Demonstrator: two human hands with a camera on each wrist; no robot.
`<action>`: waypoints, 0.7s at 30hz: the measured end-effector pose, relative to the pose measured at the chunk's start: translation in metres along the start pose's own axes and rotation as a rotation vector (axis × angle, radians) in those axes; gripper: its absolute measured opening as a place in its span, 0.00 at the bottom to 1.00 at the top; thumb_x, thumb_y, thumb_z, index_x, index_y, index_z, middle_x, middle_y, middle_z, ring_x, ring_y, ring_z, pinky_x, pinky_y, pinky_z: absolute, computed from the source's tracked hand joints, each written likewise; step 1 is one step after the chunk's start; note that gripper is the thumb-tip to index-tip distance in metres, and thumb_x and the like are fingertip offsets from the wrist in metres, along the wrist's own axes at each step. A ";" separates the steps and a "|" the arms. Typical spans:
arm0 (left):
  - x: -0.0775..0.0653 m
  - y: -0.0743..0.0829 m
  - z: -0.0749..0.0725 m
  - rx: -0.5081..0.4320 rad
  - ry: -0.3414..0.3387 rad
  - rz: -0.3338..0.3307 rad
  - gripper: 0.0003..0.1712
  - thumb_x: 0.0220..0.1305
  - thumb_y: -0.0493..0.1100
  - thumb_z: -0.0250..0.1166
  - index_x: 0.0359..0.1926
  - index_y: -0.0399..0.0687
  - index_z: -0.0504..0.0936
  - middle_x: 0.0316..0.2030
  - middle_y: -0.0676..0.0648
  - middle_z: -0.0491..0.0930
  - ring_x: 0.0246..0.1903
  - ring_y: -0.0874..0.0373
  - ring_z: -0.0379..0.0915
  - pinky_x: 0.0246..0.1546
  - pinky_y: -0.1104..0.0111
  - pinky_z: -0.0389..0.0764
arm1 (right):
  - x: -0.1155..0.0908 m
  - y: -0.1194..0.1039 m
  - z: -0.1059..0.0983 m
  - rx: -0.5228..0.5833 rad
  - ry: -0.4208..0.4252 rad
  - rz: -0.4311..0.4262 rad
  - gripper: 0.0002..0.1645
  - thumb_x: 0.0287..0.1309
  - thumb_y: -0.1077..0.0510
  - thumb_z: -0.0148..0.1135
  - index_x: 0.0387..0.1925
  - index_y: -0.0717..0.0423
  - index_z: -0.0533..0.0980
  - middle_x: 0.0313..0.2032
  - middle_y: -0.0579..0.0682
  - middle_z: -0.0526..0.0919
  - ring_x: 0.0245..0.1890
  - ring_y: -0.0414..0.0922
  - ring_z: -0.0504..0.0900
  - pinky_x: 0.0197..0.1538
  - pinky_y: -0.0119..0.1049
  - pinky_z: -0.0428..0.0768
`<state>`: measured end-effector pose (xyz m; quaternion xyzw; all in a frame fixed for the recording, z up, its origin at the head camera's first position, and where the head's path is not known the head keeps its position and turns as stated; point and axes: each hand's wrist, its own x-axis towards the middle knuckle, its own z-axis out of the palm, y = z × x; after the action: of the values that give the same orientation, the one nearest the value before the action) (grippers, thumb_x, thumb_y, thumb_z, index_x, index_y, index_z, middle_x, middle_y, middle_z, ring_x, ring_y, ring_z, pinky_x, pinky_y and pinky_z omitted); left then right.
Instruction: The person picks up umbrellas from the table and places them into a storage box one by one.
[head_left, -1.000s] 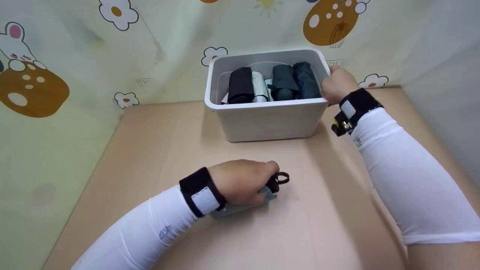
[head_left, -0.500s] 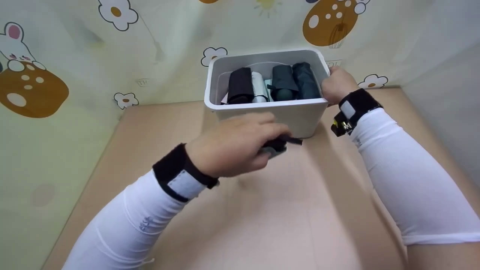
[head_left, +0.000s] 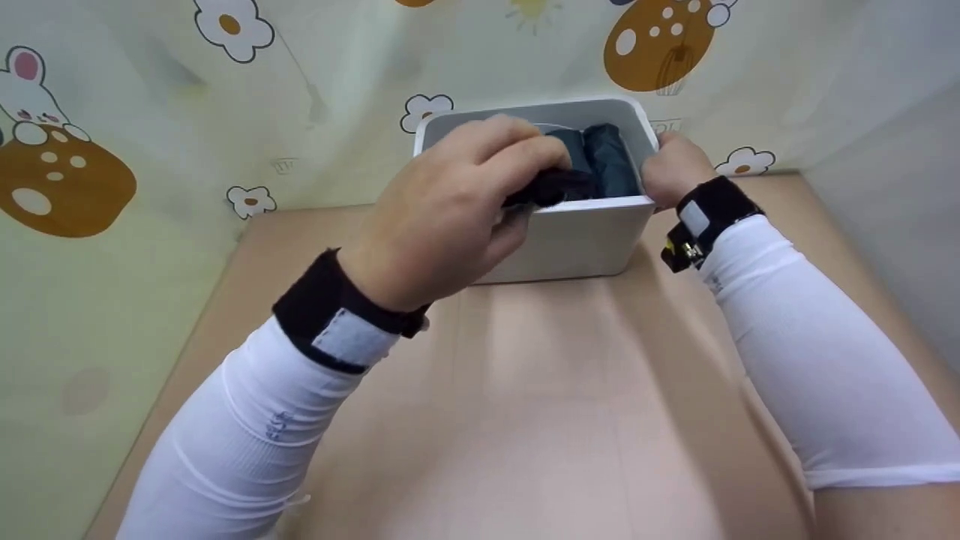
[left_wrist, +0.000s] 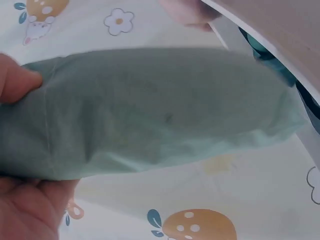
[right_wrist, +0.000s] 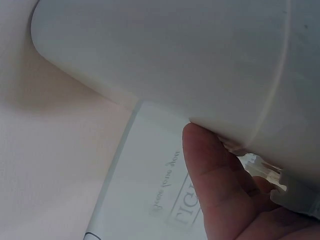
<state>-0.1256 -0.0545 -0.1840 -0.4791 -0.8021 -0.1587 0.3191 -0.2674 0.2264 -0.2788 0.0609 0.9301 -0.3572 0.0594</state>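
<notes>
My left hand (head_left: 442, 214) grips a folded umbrella by its black handle end (head_left: 551, 189), above the near rim of a light grey plastic bin (head_left: 570, 244). In the left wrist view the umbrella's grey-green body (left_wrist: 150, 110) stretches from the fingers towards the bin. At the bin's right end my right hand (head_left: 679, 169) holds the rim; in the right wrist view its fingers (right_wrist: 202, 155) lie against the outer wall. Dark green folded umbrellas (head_left: 611, 161) stand inside on the right. My left hand hides the bin's left half.
The bin stands on a light wooden tabletop (head_left: 525, 420) near the back. Behind it hangs a pale wall covering (head_left: 337, 75) with flower, rabbit and mushroom prints. A plain whitish wall (head_left: 885, 150) rises at the right.
My left hand has lifted the umbrella off the table and carried it up and away to the bin, turning it on the way. The right hand and the bin have stayed still.
</notes>
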 end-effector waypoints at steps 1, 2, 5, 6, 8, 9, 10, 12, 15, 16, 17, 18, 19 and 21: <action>0.001 -0.001 0.001 0.001 0.018 0.004 0.15 0.58 0.35 0.56 0.48 0.47 0.77 0.45 0.48 0.77 0.46 0.55 0.72 0.52 0.67 0.71 | 0.000 0.000 0.000 0.002 -0.003 0.002 0.32 0.58 0.63 0.36 0.66 0.61 0.56 0.53 0.62 0.70 0.47 0.56 0.73 0.32 0.40 0.81; 0.002 -0.003 0.002 0.005 0.029 0.008 0.15 0.58 0.35 0.56 0.47 0.47 0.77 0.45 0.47 0.77 0.47 0.55 0.72 0.53 0.67 0.71 | 0.000 0.000 0.000 0.003 -0.004 0.002 0.32 0.58 0.63 0.36 0.66 0.61 0.56 0.53 0.62 0.70 0.47 0.56 0.73 0.32 0.40 0.81; 0.003 -0.009 0.011 0.008 0.047 0.021 0.15 0.58 0.33 0.55 0.47 0.48 0.77 0.45 0.47 0.77 0.48 0.55 0.72 0.55 0.69 0.70 | 0.000 0.000 0.000 0.000 -0.002 -0.003 0.32 0.58 0.63 0.36 0.66 0.61 0.56 0.53 0.61 0.71 0.47 0.55 0.73 0.32 0.39 0.81; 0.003 -0.012 0.014 0.006 0.045 0.024 0.15 0.59 0.33 0.55 0.47 0.48 0.77 0.45 0.47 0.77 0.48 0.55 0.72 0.55 0.69 0.70 | 0.000 0.000 0.000 -0.009 0.002 -0.014 0.32 0.57 0.63 0.36 0.65 0.61 0.57 0.52 0.62 0.71 0.47 0.55 0.73 0.31 0.39 0.81; 0.004 -0.016 0.021 0.004 0.034 0.025 0.16 0.59 0.33 0.54 0.47 0.47 0.77 0.46 0.47 0.77 0.48 0.55 0.72 0.55 0.69 0.70 | 0.001 0.001 0.000 -0.026 0.013 -0.036 0.32 0.56 0.63 0.36 0.65 0.61 0.58 0.51 0.62 0.72 0.45 0.55 0.74 0.29 0.39 0.81; 0.004 -0.019 0.025 0.006 0.028 0.026 0.16 0.60 0.33 0.54 0.48 0.47 0.77 0.46 0.47 0.76 0.49 0.55 0.72 0.56 0.70 0.70 | 0.001 0.002 0.000 -0.034 0.017 -0.043 0.32 0.55 0.63 0.36 0.65 0.61 0.58 0.50 0.62 0.72 0.44 0.56 0.74 0.28 0.39 0.81; 0.004 -0.021 0.029 0.009 0.023 0.025 0.15 0.61 0.33 0.53 0.48 0.48 0.77 0.46 0.47 0.76 0.49 0.56 0.71 0.56 0.70 0.70 | 0.001 0.002 0.001 -0.038 0.019 -0.049 0.32 0.55 0.63 0.36 0.65 0.61 0.58 0.50 0.62 0.72 0.44 0.56 0.74 0.28 0.39 0.81; 0.004 -0.026 0.037 -0.005 0.015 0.023 0.15 0.62 0.33 0.53 0.48 0.47 0.77 0.46 0.47 0.76 0.49 0.55 0.71 0.55 0.70 0.70 | 0.001 0.004 0.001 -0.049 0.028 -0.063 0.33 0.54 0.64 0.36 0.64 0.62 0.59 0.48 0.63 0.73 0.43 0.56 0.75 0.26 0.39 0.81; 0.003 -0.033 0.051 -0.021 0.015 0.020 0.13 0.63 0.32 0.52 0.46 0.47 0.78 0.44 0.48 0.76 0.47 0.55 0.71 0.53 0.71 0.70 | 0.001 0.004 0.001 -0.051 0.031 -0.059 0.32 0.55 0.63 0.36 0.64 0.61 0.59 0.48 0.62 0.73 0.43 0.56 0.75 0.27 0.39 0.81; 0.003 -0.035 0.056 -0.023 0.015 0.020 0.13 0.64 0.32 0.52 0.45 0.46 0.78 0.43 0.48 0.76 0.47 0.56 0.71 0.53 0.71 0.70 | 0.001 0.004 0.001 -0.049 0.032 -0.057 0.32 0.55 0.63 0.35 0.65 0.61 0.59 0.49 0.62 0.73 0.43 0.56 0.75 0.27 0.39 0.81; 0.003 -0.038 0.060 -0.019 0.012 0.019 0.12 0.64 0.32 0.51 0.44 0.46 0.77 0.43 0.48 0.76 0.47 0.56 0.70 0.52 0.71 0.70 | 0.001 0.004 0.001 -0.053 0.034 -0.058 0.32 0.55 0.63 0.35 0.64 0.61 0.59 0.49 0.62 0.73 0.43 0.55 0.74 0.27 0.39 0.81; 0.002 -0.041 0.064 -0.005 0.008 0.018 0.12 0.65 0.32 0.50 0.43 0.46 0.77 0.42 0.49 0.75 0.47 0.56 0.70 0.52 0.71 0.71 | 0.001 0.003 0.001 -0.055 0.034 -0.057 0.32 0.55 0.63 0.36 0.64 0.61 0.59 0.49 0.62 0.73 0.43 0.55 0.74 0.27 0.38 0.81; 0.002 -0.044 0.068 0.008 -0.001 0.014 0.11 0.65 0.32 0.49 0.43 0.46 0.77 0.42 0.49 0.75 0.47 0.57 0.70 0.52 0.71 0.71 | 0.000 0.003 0.001 -0.059 0.035 -0.056 0.32 0.55 0.63 0.36 0.64 0.61 0.59 0.49 0.62 0.73 0.43 0.55 0.74 0.28 0.37 0.80; 0.000 -0.051 0.077 0.034 -0.012 0.006 0.11 0.65 0.32 0.48 0.41 0.46 0.76 0.42 0.49 0.75 0.47 0.57 0.70 0.52 0.71 0.71 | 0.000 0.002 0.001 -0.052 0.029 -0.049 0.32 0.56 0.63 0.36 0.64 0.61 0.59 0.49 0.62 0.72 0.44 0.55 0.74 0.28 0.37 0.80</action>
<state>-0.1975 -0.0362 -0.2383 -0.4773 -0.8051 -0.1412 0.3227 -0.2666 0.2273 -0.2805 0.0419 0.9411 -0.3332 0.0385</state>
